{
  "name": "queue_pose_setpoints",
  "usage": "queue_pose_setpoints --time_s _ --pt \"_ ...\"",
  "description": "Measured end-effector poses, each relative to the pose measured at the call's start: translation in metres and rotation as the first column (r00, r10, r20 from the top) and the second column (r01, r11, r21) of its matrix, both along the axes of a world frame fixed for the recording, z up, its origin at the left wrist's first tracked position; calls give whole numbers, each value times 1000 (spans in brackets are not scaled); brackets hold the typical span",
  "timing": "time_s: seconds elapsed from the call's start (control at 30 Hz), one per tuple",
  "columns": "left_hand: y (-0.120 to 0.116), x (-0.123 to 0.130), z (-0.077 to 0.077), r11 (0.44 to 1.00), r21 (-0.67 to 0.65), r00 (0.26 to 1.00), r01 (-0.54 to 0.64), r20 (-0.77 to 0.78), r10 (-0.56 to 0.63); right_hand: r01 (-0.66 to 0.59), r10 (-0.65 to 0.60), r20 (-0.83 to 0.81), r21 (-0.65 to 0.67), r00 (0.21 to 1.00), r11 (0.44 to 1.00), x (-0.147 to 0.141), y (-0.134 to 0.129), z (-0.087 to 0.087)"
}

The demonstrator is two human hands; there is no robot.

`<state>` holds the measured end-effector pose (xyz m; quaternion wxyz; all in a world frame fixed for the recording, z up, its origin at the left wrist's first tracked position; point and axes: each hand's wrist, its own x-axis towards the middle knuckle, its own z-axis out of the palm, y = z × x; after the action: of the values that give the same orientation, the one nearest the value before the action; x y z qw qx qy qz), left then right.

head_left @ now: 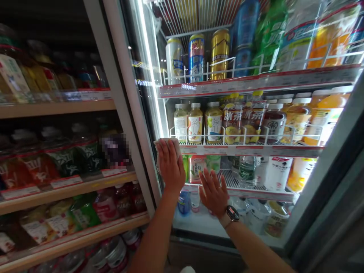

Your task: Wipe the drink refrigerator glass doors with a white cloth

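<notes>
A pale cloth (157,151) lies against the glass door of a lit drinks fridge, under my left hand (170,165), whose fingers are stretched upward over it. To the right and a little lower, my right hand (214,191) has its fingers spread at the glass and holds nothing; a dark watch (232,213) is on that wrist. Behind the hands, a red-labelled bottle (196,168) and a clear bottle with a green label (247,169) stand on a lower wire shelf. Tea bottles (195,123) line the shelf above.
Open wooden shelves (57,108) with several rows of bottles stand at the left, beside the fridge's grey frame (113,64). Cans (196,57) and large bottles fill the fridge's top shelf. A dark door edge (327,167) runs along the right.
</notes>
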<state>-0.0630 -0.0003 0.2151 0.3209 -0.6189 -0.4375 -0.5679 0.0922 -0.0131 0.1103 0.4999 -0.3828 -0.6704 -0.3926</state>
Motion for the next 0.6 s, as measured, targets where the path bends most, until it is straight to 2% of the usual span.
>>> queue_pose_setpoints --time_s 0.03,0.1,0.17,0.33,0.4,0.43,0.47,0.5,0.53,0.6 --pt "1 -8 -10 1000 15 998 -23 -55 24 0 0 -1 1 1000 1000 0 0 0" --pt "4 -22 -40 997 40 991 -69 -114 73 4 -4 -2 4 1000 1000 -1 1 -1" --pt "4 -29 -82 993 43 988 -109 -103 113 12 -12 0 5 1000 1000 -1 2 -2" --pt "-14 -23 -203 981 3 975 -194 -111 193 30 -30 -5 5 1000 1000 -1 2 -3" --pt "-21 -20 -234 981 -17 969 -192 -164 186 29 -29 -5 7 1000 1000 -1 3 -4" --pt "-23 -20 -240 982 -23 966 -188 -185 181 28 -28 -4 8 1000 1000 -1 4 -4" --pt "-23 -20 -238 983 -23 964 -183 -200 175 28 -28 -3 13 1000 1000 0 4 -5" --pt "-22 -20 -229 984 -19 963 -179 -208 171 27 -27 -2 17 1000 999 -1 5 -5" --pt "-19 -19 -212 985 -10 963 -171 -211 165 27 -27 0 18 1000 999 -1 6 -5" --pt "-12 -14 -161 989 15 969 -148 -197 148 23 -23 9 16 1000 1000 -3 7 -4"
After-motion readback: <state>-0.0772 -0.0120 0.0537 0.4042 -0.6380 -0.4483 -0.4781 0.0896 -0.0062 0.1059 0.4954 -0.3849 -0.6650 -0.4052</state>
